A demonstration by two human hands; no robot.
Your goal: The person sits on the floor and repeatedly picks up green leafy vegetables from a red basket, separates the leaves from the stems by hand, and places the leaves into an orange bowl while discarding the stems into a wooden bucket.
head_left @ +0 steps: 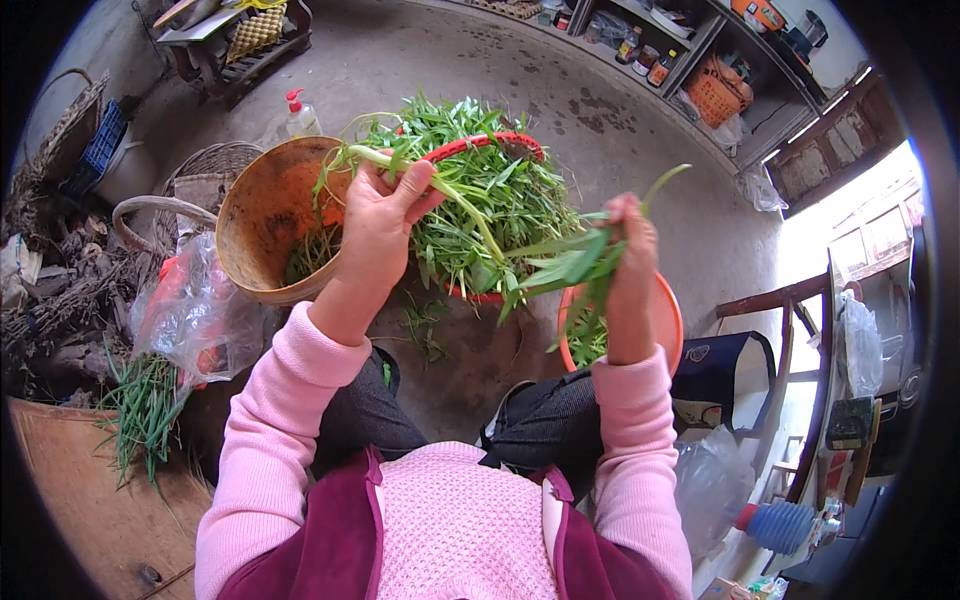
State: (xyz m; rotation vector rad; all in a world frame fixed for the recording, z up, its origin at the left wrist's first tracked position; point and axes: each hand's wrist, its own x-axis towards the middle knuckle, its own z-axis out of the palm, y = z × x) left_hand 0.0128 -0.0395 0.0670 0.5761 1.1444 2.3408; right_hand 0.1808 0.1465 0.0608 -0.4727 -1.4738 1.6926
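My left hand [386, 199] pinches the pale, thick end of a leafy green stem [472, 214], in front of a red-handled basket [484, 142] heaped with leafy greens [502, 195]. Out to the right, my right hand [634, 255] grips long narrow leaves [574, 262] and a short piece of stem. Below that hand is an orange plastic basket [670, 322] with some greens inside. A yellowish bucket [255, 217], stained inside and tilted towards me, stands left of the heap and holds some stems and leaves.
Behind the bucket stands a pump bottle [302, 116] with a red top. At left are a wicker basket [217, 161], a clear plastic bag [199, 315] and a bunch of green onions [146, 409]. A dark blue bag [720, 379] stands at right. Shelves [697, 64] line the far wall.
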